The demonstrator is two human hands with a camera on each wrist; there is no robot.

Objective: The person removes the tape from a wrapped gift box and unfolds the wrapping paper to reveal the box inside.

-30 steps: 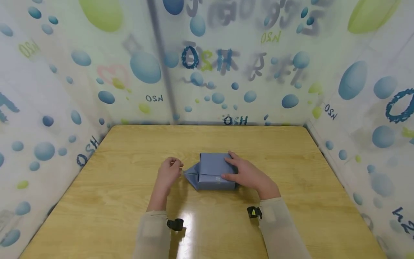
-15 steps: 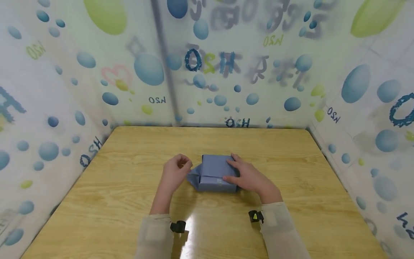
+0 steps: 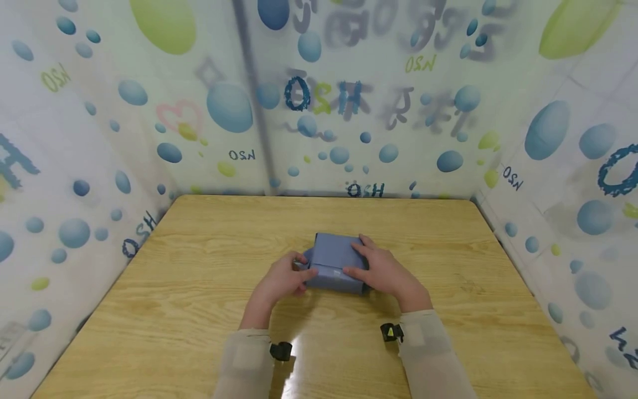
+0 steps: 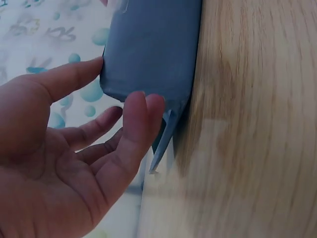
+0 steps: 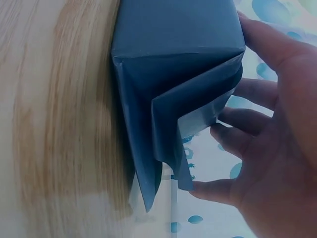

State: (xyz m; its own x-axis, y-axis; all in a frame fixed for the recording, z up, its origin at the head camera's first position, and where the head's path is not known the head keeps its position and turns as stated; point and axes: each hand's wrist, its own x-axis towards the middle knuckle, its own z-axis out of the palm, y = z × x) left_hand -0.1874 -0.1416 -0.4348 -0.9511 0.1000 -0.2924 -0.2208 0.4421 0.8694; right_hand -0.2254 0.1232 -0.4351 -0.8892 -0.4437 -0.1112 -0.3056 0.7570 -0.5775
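Note:
A box wrapped in blue-grey paper (image 3: 339, 252) lies on the wooden table, with a small piece of clear tape on its front seam. At its left end is my left hand (image 3: 283, 279); the thumb touches the upper edge and the slightly bent fingers reach along the end. A folded paper flap (image 4: 167, 141) sticks out there behind the fingertips. My right hand (image 3: 386, 271) rests spread over the right part of the box, thumb near the front edge. Loose creased paper (image 5: 168, 124) stands out from the right end, and the little finger is right at its tip.
The wooden table (image 3: 199, 266) extends around the box on all sides. Pale walls (image 3: 344, 166) printed with blue and green drops enclose it at the back and sides. A black camera mount (image 3: 281, 351) sits at each wrist.
My left hand has moved right, from beside the left flap onto the box's left end, and the flap is now mostly covered. The box has turned slightly. My right hand stays on it.

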